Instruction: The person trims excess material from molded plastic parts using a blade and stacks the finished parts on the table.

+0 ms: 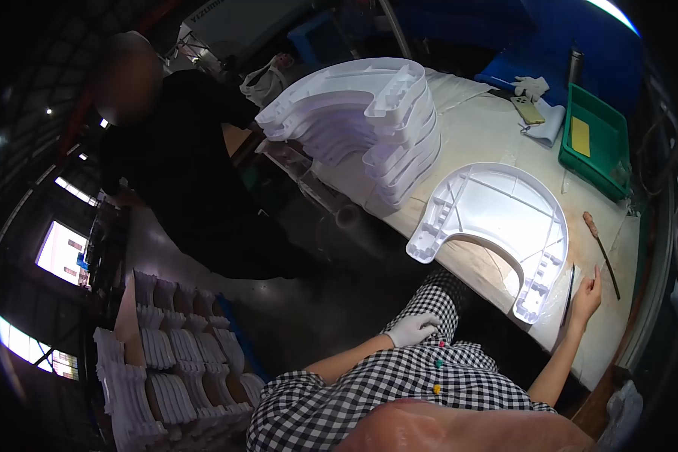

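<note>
Near the front edge of the bench (467, 113), a white curved plastic part (516, 200) lies flat, ribs upward. Just beside it, the bare right hand (586, 300) has its index finger extended, close to a thin dark tool (569, 295). The gloved left hand (413, 330) lies on checked clothing (354, 399), fingers loosely bent. Beyond stand a stack of similar parts (399, 113) and a green tray (609, 139); across, a person in black (196, 181).
</note>
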Action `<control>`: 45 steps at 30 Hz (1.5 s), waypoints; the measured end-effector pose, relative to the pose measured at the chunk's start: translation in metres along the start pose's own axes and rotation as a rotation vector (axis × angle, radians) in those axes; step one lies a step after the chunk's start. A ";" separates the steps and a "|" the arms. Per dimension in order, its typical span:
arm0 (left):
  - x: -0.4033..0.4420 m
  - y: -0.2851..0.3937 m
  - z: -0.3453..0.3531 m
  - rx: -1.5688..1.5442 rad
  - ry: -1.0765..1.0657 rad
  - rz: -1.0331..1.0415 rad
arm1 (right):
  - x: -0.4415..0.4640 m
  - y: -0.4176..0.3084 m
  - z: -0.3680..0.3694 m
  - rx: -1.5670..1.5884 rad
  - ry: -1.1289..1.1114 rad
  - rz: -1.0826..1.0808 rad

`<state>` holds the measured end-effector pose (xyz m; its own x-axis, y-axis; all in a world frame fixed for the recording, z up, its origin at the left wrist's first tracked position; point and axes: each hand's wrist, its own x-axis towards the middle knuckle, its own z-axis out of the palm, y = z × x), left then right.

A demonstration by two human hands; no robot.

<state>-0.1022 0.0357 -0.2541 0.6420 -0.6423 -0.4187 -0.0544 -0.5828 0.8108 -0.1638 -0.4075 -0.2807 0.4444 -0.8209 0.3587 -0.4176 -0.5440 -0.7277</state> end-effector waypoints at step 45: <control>0.044 0.026 0.007 0.200 0.136 0.789 | -0.057 -0.024 -0.022 -0.511 -0.034 0.064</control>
<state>-0.0806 -0.0109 -0.2540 0.4441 -0.8418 0.3068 -0.6549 -0.0714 0.7523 -0.1963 -0.3517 -0.2709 0.4275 -0.8538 0.2973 -0.7751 -0.5154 -0.3657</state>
